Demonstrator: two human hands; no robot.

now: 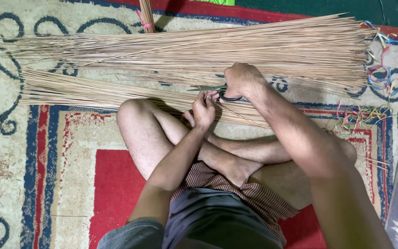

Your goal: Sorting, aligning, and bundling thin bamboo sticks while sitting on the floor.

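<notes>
Head view: the right hand (241,80) is clenched on scissors (217,90) — blades point toward 9 o'clock. At 7 o'clock from it, the left hand (203,109) pinches what seems a thin stick. The near bundle (93,92) lies under both hands; the far bundle (208,50) spreads at 12 o'clock on the rug (47,161).

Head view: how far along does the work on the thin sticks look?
Done: cut coloured ties lie scattered on the rug, and a large pile of sticks lies loose. In hand: right hand works scissors; left hand pinches the nearer bundle. Left: one bundle with a pink tie remains bound.
</notes>
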